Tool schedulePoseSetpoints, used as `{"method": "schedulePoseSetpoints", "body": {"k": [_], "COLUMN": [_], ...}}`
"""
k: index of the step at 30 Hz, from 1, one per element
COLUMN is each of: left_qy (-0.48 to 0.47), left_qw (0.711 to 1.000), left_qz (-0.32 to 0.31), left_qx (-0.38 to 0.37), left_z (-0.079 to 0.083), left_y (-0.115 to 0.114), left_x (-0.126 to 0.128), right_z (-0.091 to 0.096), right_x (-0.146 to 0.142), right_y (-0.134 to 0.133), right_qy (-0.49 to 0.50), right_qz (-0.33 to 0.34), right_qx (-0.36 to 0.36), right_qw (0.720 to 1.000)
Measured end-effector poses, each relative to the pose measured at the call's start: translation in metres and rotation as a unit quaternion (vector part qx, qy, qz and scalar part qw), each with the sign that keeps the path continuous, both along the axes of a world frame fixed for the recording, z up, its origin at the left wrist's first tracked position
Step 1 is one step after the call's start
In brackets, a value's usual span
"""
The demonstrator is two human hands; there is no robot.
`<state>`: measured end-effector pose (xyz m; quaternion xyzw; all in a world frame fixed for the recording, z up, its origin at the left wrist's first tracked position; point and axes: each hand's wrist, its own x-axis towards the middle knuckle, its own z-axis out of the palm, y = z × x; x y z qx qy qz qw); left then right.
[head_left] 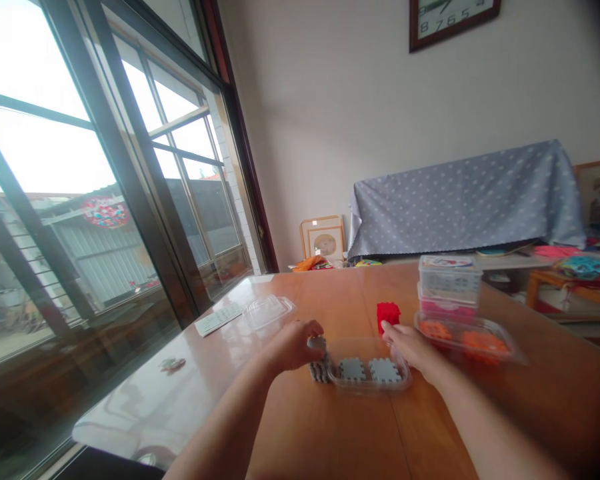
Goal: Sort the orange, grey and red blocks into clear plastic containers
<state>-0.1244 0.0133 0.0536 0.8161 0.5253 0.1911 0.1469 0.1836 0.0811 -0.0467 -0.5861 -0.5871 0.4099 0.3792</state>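
A clear plastic tray lies on the wooden table and holds grey foam puzzle pieces. My left hand is closed on a grey foam piece at the tray's left end, above a small stack of grey pieces standing beside the tray. My right hand rests on the tray's far right rim with fingers curled; what they hold, if anything, is hidden. A red foam cube stands just behind the tray.
A clear tray with orange pieces lies to the right, with stacked clear boxes behind it. A clear lid and a remote control lie at the left. A large window runs along the left.
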Motion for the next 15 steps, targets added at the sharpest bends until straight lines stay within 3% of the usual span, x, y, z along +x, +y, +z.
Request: {"method": "schedulePoseSetpoints", "body": {"k": [8,15], "left_qy": [0.030,0.131], "left_qw": [0.995,0.987], "left_qz": [-0.065,-0.080], "left_qx": [0.063,0.039], "left_z": [0.018,0.000], "left_y": [-0.010,-0.007], "left_x": [0.050,0.089], "right_z": [-0.011,-0.002], "right_x": [0.000,-0.002], "right_y": [0.005,-0.001], "right_qy": [0.001,0.007], "right_qz": [-0.001,-0.004], "right_qx": [0.024,0.042], "right_qw": [1.000,0.999]}}
